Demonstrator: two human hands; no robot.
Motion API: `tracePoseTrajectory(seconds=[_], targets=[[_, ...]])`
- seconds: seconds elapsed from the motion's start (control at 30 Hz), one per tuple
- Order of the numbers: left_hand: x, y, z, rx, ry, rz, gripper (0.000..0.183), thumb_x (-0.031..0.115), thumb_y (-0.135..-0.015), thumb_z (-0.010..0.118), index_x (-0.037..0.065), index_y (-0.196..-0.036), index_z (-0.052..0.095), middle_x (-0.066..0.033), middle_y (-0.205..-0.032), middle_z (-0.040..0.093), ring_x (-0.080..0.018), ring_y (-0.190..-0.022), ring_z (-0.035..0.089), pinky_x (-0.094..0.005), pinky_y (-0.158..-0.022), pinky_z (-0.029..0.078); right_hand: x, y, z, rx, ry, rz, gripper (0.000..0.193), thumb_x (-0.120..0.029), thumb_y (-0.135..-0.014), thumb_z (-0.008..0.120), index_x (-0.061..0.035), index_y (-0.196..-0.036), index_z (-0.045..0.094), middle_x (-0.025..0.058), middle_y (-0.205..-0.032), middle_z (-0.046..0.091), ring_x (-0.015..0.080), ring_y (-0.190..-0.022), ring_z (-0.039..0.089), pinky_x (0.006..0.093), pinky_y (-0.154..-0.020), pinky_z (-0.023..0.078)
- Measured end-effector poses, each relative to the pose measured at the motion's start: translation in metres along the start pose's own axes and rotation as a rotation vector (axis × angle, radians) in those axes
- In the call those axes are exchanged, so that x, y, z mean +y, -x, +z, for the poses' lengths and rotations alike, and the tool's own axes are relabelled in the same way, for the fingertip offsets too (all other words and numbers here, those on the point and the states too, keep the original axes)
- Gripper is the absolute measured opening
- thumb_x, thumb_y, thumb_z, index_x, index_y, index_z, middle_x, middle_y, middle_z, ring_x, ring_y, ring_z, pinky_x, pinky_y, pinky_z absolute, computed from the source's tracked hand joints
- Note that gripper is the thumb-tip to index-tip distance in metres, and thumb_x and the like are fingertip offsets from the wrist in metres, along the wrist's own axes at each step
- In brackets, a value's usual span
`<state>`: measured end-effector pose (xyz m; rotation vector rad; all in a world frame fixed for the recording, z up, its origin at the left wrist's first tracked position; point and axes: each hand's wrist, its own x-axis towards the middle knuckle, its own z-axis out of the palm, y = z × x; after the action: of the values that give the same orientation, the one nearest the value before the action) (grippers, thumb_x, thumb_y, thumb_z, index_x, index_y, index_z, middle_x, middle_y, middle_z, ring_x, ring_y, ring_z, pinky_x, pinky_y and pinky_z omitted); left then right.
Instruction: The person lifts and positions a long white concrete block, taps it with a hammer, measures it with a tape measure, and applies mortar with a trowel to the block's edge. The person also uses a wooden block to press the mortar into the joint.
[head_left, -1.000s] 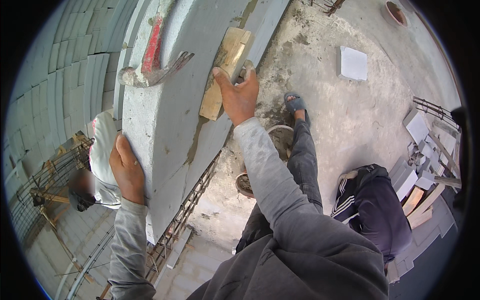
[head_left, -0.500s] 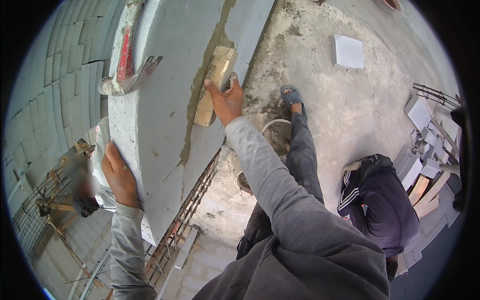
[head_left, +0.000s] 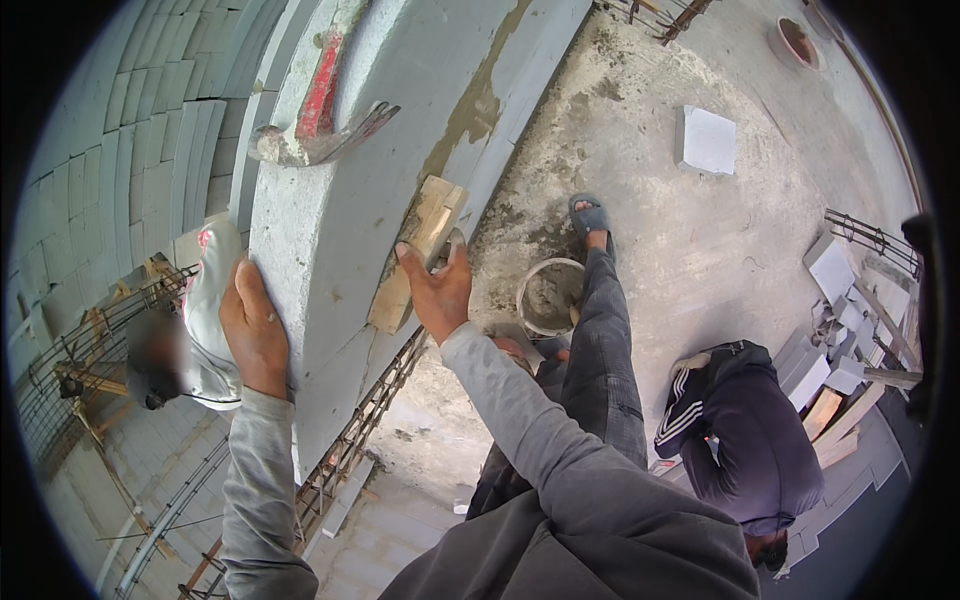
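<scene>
My right hand [head_left: 440, 289] grips a short wooden board [head_left: 421, 247], thumb and fingers on either edge, and keeps it against the face of a grey block wall [head_left: 345, 215]. The board lies along a strip of wet mortar [head_left: 478, 100], which shows beyond its far end. My left hand [head_left: 258, 338] rests against the wall's white top edge, thumb extended, its other fingers partly hidden. A claw hammer [head_left: 320, 110] with a worn red and white handle lies on that top edge, beyond my left hand.
A mortar-stained bucket [head_left: 548, 296] stands beside a sandalled foot [head_left: 590, 214]. A person in dark clothes [head_left: 750, 440] bends at the right, near blocks and timber [head_left: 840, 405]. Another person [head_left: 212, 335] is beyond the wall. A white block [head_left: 706, 140] lies on the floor.
My right hand has slid the wooden board down along the mortar strip, nearer to me. My left hand stays at the wall's edge. The whole view has shifted a little.
</scene>
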<state>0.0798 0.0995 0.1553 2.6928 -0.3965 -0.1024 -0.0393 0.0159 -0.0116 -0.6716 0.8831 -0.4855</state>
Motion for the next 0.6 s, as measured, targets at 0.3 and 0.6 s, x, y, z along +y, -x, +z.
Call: tracePoseTrajectory(seconds=[0.3, 0.6], targets=[[-0.009, -0.005, 0.003, 0.033, -0.006, 0.078, 0.048, 0.034, -0.103, 0.041, -0.009, -0.115, 0.06, -0.0214, -0.104, 0.067, -0.029, -0.095, 0.062, -0.0346, -0.089, 0.045, -0.092, -0.118, 0.007, 0.13, 0.418, -0.429, 0.068, -0.031, -0.086, 0.074, 0.0151, -0.126, 0.044, 0.0319, -0.121, 0.056, 0.0401, -0.111, 0.06, 0.0429, -0.095, 0.048], [0.004, -0.003, 0.003, -0.008, 0.081, 0.075, 0.049, 0.033, -0.105, 0.038, -0.01, -0.116, 0.059, -0.0151, -0.105, 0.065, -0.0218, -0.096, 0.059, -0.0317, -0.091, 0.043, 0.124, 0.081, -0.008, -0.011, 0.41, 0.147, 0.052, -0.021, -0.094, 0.066, 0.0063, -0.131, 0.042, 0.0181, -0.118, 0.06, 0.0247, -0.109, 0.061, 0.0348, -0.096, 0.047]])
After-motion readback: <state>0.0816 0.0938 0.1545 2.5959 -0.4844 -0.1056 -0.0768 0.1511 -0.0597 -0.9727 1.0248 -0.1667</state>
